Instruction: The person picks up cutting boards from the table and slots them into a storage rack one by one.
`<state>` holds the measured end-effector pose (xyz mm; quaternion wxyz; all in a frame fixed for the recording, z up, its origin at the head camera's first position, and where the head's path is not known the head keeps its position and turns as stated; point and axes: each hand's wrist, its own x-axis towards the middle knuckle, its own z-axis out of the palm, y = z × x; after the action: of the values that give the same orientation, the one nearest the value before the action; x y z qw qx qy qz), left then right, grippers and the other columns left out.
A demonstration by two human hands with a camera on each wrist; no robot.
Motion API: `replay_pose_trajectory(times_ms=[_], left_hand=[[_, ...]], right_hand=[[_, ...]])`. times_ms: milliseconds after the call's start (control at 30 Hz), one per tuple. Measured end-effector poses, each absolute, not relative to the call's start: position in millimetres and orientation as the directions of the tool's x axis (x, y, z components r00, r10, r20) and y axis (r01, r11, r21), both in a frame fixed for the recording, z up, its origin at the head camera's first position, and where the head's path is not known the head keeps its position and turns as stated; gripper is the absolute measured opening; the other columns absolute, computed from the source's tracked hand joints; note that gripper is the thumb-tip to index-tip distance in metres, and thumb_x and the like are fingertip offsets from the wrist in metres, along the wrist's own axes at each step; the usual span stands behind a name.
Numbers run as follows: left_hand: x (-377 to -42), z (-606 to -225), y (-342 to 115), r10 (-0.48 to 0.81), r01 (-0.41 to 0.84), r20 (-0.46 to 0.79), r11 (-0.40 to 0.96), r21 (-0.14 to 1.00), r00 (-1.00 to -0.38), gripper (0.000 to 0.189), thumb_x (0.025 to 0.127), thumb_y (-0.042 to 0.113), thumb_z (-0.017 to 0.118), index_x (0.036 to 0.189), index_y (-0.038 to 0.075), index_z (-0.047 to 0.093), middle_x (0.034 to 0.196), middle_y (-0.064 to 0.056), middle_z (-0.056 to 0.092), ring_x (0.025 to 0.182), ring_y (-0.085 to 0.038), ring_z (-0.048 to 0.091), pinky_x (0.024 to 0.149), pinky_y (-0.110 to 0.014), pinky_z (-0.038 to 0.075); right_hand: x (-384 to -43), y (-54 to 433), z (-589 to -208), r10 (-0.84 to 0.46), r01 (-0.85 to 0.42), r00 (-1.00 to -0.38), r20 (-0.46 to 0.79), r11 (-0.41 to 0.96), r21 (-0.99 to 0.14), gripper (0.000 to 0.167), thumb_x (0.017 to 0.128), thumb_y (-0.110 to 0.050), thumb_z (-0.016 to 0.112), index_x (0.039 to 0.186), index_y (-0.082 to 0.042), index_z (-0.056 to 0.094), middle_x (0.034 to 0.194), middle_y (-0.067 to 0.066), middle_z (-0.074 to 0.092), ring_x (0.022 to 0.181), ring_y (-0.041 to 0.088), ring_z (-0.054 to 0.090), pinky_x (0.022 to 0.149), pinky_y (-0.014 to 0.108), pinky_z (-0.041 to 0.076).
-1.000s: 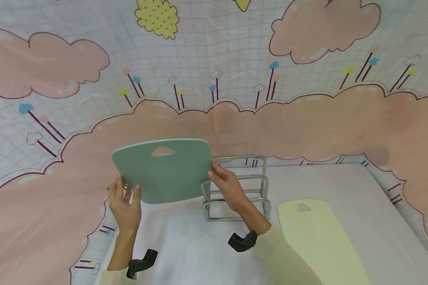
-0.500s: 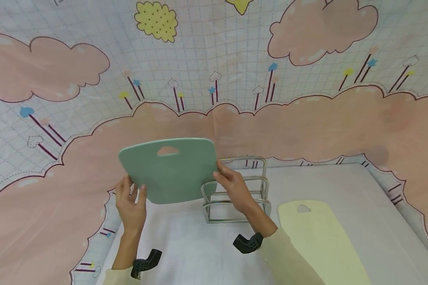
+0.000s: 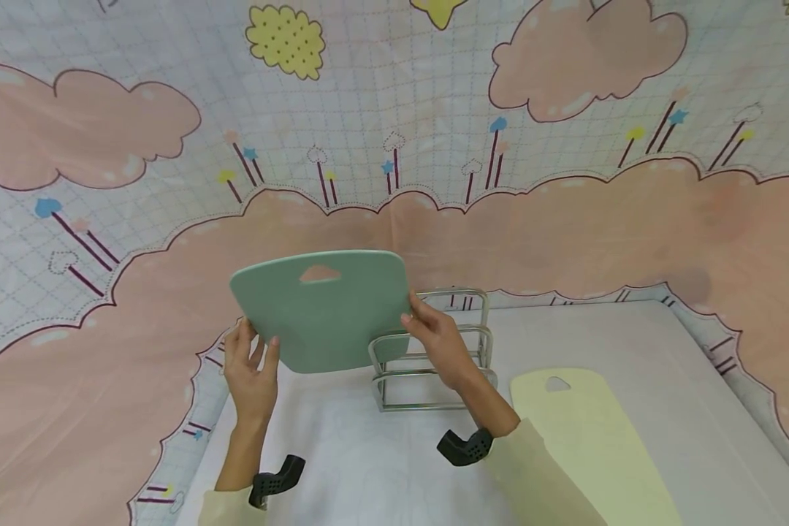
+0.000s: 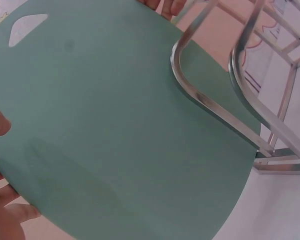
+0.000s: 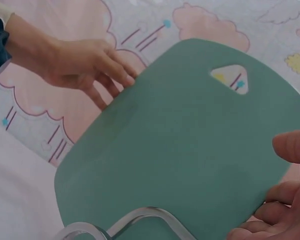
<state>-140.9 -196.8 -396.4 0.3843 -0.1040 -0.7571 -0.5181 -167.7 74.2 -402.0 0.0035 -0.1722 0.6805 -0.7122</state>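
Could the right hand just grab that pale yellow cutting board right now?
Probably not as things stand: the right hand is holding the green cutting board. Were it freed, the way looks open: the pale yellow cutting board lies nearby on the table.
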Motion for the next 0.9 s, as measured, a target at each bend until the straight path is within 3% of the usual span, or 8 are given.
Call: replay_pose_trajectory(times_ms=[300,433,700,900], left_hand=[[-144.5,-399.6,-190.8,-0.218,0.577,0.7,0.432,0.694,-0.68,0.055,0.085,-0.018,0.058,0.137,-0.015,0.039,0.119,-0.034,0.043,0.114,-0.025,0.048,0.094,-0.047,0.042],[-145.4,-399.3,-188.0,-0.196,0.584,0.704,0.433,0.687,-0.683,0.054,0.086,-0.017,0.057,0.137,-0.015,0.039,0.118,-0.034,0.043,0.113,-0.032,0.048,0.092,-0.052,0.041],[-165.5,-425.3,-199.9,-0.172,0.595,0.686,0.379,0.709,-0.707,0.058,0.089,-0.011,0.059,0.142,-0.002,0.041,0.123,-0.019,0.046,0.116,-0.025,0.047,0.096,-0.036,0.042],[-158.4,-411.3,-188.0,-0.15,0.598,0.688,0.388,0.701,-0.71,0.057,0.086,-0.016,0.058,0.14,-0.01,0.039,0.121,-0.029,0.044,0.113,-0.032,0.047,0.093,-0.05,0.042]], right_hand=[[-165.7,82.7,-403.5,-0.219,-0.227,-0.947,0.236,-0.068,-0.972,0.06,0.1,-0.028,0.051,0.149,-0.002,0.027,0.153,0.004,0.026,0.14,0.017,0.024,0.112,0.036,0.024],[-166.1,86.6,-403.3,-0.217,-0.241,-0.944,0.248,-0.06,-0.969,0.061,0.1,-0.027,0.051,0.149,-0.001,0.025,0.154,0.006,0.024,0.14,0.019,0.023,0.112,0.037,0.024],[-166.0,93.3,-403.1,-0.208,-0.228,-0.948,0.24,-0.076,-0.971,0.063,0.1,-0.026,0.051,0.15,0.0,0.021,0.155,0.01,0.021,0.141,0.022,0.021,0.112,0.039,0.022],[-166.2,98.0,-400.8,-0.185,-0.241,-0.951,0.248,-0.06,-0.969,0.063,0.1,-0.025,0.052,0.149,0.001,0.023,0.154,0.011,0.024,0.14,0.023,0.022,0.112,0.039,0.023]])
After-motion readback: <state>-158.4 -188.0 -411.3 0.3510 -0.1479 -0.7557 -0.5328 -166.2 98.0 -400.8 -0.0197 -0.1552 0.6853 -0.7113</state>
